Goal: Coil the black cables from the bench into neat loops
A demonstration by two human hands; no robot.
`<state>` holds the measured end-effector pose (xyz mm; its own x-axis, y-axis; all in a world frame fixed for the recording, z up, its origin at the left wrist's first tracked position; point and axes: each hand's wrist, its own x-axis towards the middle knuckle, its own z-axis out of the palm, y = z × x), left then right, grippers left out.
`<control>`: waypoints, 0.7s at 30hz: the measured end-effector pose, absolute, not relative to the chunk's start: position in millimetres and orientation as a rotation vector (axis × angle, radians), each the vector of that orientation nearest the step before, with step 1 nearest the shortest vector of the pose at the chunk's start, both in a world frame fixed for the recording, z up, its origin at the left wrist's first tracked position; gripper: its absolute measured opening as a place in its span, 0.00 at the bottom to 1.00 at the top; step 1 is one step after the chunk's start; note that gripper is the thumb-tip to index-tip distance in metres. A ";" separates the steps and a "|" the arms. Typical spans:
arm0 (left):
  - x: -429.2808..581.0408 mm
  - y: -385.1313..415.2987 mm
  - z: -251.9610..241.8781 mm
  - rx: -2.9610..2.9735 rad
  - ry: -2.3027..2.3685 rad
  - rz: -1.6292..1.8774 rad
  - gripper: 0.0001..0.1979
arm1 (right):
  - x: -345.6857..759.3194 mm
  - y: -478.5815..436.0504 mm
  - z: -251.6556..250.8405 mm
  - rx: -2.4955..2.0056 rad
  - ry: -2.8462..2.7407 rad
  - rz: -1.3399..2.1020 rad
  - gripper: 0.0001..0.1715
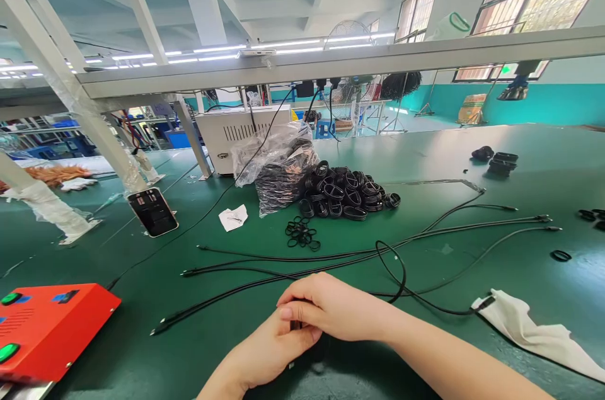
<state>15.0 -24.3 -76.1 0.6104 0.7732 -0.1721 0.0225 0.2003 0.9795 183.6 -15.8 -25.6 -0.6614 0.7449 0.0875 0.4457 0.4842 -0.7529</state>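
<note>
My left hand (265, 346) and my right hand (331, 305) meet at the front middle of the table, the right lying over the fingers of the left. Both are closed. A small dark bit shows between them, but the fingers hide what it is. Just beyond lie several long black cables (265, 279), stretched across the table with their plugs at both ends. One cable makes a loop (401, 268) to the right of my hands. Farther off are small black rings (301, 233) and a pile of coiled black cables (350, 192).
A red box with green buttons (61, 331) stands at the left front. A phone (152, 212) leans by the metal frame post. A clear plastic bag (281, 173) sits beside the pile, before a white machine (217, 138). A white cloth (539, 331) lies right.
</note>
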 end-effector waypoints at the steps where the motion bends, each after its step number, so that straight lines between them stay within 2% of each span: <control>1: 15.6 -24.6 -74.4 1.284 0.774 0.603 0.05 | 184.6 -15.5 -24.6 -0.990 -2.323 1.002 0.15; 6: 17.5 -25.9 -65.2 1.278 0.694 0.583 0.10 | 194.0 -12.4 -20.9 -1.057 -2.277 1.043 0.17; 12: 18.0 -26.1 -67.9 1.233 0.609 0.593 0.11 | 202.1 -7.0 -20.1 -1.022 -2.300 1.193 0.22; 21: 14.6 -26.5 -74.0 0.956 0.428 0.555 0.21 | 195.7 -9.4 -20.8 -1.044 -2.145 1.446 0.27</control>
<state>14.6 -26.5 -74.0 0.7818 0.6157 -0.0987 -0.2522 0.4570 0.8530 195.7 -9.4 -20.8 -0.6674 0.7364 -0.1109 0.3792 0.2079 -0.9016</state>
